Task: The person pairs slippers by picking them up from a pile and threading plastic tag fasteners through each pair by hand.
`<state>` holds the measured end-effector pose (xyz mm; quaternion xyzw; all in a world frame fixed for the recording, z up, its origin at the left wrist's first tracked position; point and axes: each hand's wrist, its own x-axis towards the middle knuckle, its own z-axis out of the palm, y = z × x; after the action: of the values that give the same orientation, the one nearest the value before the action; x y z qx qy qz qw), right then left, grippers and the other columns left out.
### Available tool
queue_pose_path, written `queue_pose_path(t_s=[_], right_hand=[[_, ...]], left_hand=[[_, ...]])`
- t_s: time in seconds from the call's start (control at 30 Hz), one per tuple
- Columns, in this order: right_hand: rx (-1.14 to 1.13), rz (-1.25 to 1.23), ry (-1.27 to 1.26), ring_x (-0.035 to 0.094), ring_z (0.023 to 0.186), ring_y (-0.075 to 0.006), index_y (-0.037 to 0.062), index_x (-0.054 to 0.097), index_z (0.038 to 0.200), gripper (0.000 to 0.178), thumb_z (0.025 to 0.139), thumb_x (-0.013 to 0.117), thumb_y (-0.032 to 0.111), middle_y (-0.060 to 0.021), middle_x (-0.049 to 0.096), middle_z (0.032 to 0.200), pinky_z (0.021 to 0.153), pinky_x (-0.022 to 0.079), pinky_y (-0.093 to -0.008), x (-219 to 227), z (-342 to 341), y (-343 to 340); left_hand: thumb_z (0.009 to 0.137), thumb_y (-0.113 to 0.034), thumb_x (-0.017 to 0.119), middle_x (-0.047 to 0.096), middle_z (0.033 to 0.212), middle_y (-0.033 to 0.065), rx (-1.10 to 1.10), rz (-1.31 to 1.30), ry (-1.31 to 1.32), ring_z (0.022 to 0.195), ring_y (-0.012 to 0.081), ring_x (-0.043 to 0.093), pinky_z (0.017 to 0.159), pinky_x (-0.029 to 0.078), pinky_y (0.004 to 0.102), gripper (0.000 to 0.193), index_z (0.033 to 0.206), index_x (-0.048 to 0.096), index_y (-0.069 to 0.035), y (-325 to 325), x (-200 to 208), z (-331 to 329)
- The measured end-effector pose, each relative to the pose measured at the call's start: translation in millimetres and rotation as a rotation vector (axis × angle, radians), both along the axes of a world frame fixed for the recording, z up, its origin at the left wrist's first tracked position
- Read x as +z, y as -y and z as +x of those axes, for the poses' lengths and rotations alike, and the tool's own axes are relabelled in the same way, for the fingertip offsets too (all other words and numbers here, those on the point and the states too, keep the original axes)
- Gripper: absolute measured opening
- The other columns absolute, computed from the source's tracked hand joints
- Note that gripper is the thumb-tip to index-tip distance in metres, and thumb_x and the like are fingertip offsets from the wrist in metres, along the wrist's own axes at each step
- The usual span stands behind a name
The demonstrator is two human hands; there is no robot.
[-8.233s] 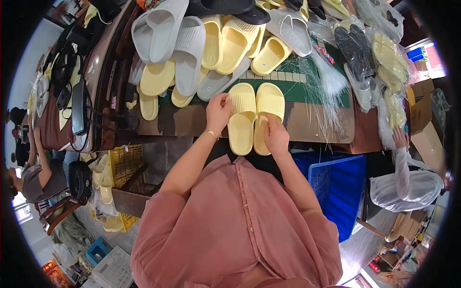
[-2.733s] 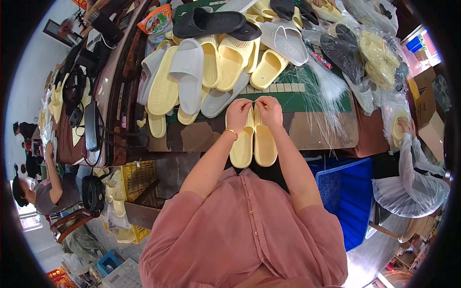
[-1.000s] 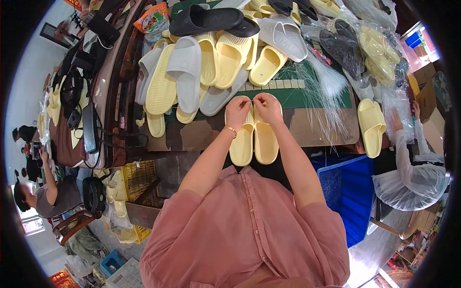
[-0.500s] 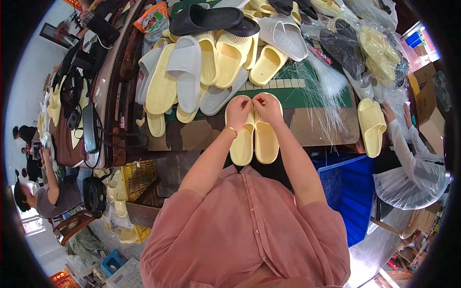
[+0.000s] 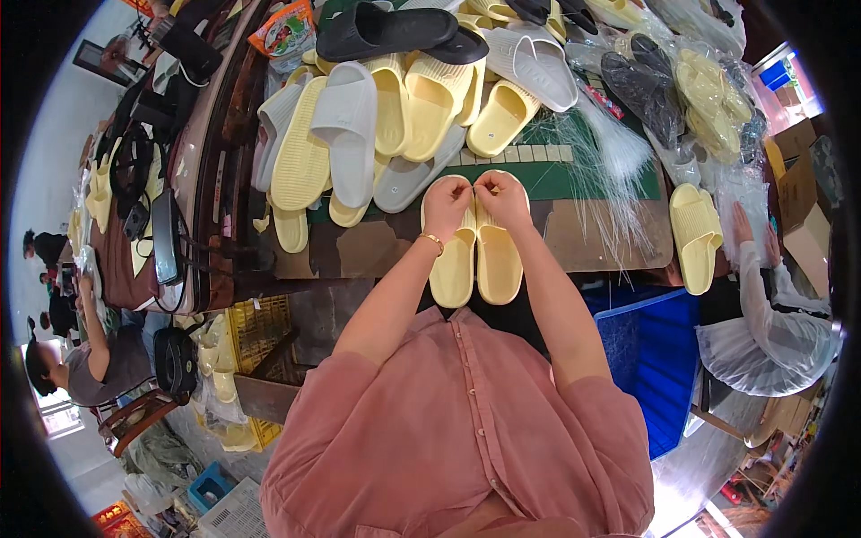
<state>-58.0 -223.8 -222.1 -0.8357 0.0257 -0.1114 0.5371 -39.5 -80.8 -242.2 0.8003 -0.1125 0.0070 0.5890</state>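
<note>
A pair of pale yellow slide slippers [image 5: 499,269] lies side by side at the table's near edge, heels toward me. My left hand [image 5: 446,208] rests over the left slipper's strap, and my right hand [image 5: 504,202] over the right one's. Both hands are closed in a pinch, with fingertips close together where the inner edges of the straps meet. Whatever the fingertips grip is too small or hidden to make out. Just beyond lies a row of small pale tags [image 5: 511,155] on a green mat [image 5: 547,184]. To the right spreads a bundle of thin clear plastic strands [image 5: 619,152].
Yellow, grey and black slippers [image 5: 345,134] are heaped beyond my hands. Bagged slippers [image 5: 713,94] fill the far right. A single yellow slipper [image 5: 696,238] sits at the right edge, near a co-worker's white-sleeved arms [image 5: 760,287]. A blue bin [image 5: 650,359] stands below.
My hands stay pinched over the pair, nearly unmoved. At the right, the co-worker's hands have shifted slightly toward the near side.
</note>
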Motion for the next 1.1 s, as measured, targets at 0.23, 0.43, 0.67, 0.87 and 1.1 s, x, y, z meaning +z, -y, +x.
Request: queue_pose_path(t_s=[0.23, 0.43, 0.67, 0.87, 1.1], right_hand=[[0.051, -0.229, 0.106, 0.059, 0.065, -0.0210, 0.0049, 0.064, 0.076, 0.008, 0.070, 0.066, 0.010, -0.0094, 0.061, 0.069, 0.063, 0.050, -0.0326, -9.1, 4.4, 1.8], [0.046, 0.142, -0.110, 0.062, 0.070, -0.0170, 0.0028, 0.066, 0.083, 0.009, 0.078, 0.063, 0.010, -0.0094, 0.065, 0.075, 0.066, 0.050, -0.0276, -14.5, 5.2, -0.6], [-0.042, 0.227, -0.119, 0.060, 0.072, -0.0119, 0.0012, 0.065, 0.086, 0.013, 0.084, 0.058, 0.011, -0.0064, 0.065, 0.077, 0.068, 0.048, -0.0247, -20.7, 6.0, 7.5], [-0.144, 0.313, -0.073, 0.060, 0.074, -0.0110, 0.0003, 0.063, 0.090, 0.014, 0.085, 0.057, 0.011, -0.0057, 0.065, 0.080, 0.068, 0.047, -0.0241, -9.0, 0.2, 4.6], [-0.220, 0.664, 0.030, 0.060, 0.080, -0.0106, 0.0004, 0.062, 0.095, 0.014, 0.089, 0.056, 0.011, -0.0057, 0.065, 0.086, 0.075, 0.046, -0.0227, -12.2, 2.0, 20.4]], left_hand=[[0.079, -0.009, 0.063, 0.062, 0.079, 0.0069, 0.000, 0.031, -0.003, 0.066, 0.0127, 0.058, 0.062, 0.046, 0.0250, 0.011, 0.085, 0.064, 0.001, -0.1, 6.6, -1.5], [0.080, -0.009, 0.063, 0.062, 0.079, 0.0070, 0.049, 0.037, 0.028, 0.067, 0.0133, 0.058, 0.063, 0.047, 0.0253, 0.011, 0.086, 0.064, 0.000, 2.5, 3.5, 0.3], [0.081, -0.010, 0.064, 0.062, 0.081, 0.0077, 0.054, -0.003, -0.015, 0.070, 0.0147, 0.059, 0.066, 0.047, 0.0267, 0.012, 0.089, 0.063, -0.001, 2.7, 10.5, -3.3], [0.077, -0.008, 0.064, 0.059, 0.094, 0.0124, 0.156, 0.205, 0.321, 0.094, 0.0301, 0.054, 0.085, 0.043, 0.0367, 0.026, 0.102, 0.059, -0.004, -0.3, 35.5, -15.1], [0.081, -0.014, 0.062, 0.059, 0.075, 0.0104, 0.012, 0.253, 0.203, 0.072, 0.0291, 0.058, 0.063, 0.046, 0.0402, 0.008, 0.082, 0.061, -0.006, -21.0, 43.8, -82.6]])
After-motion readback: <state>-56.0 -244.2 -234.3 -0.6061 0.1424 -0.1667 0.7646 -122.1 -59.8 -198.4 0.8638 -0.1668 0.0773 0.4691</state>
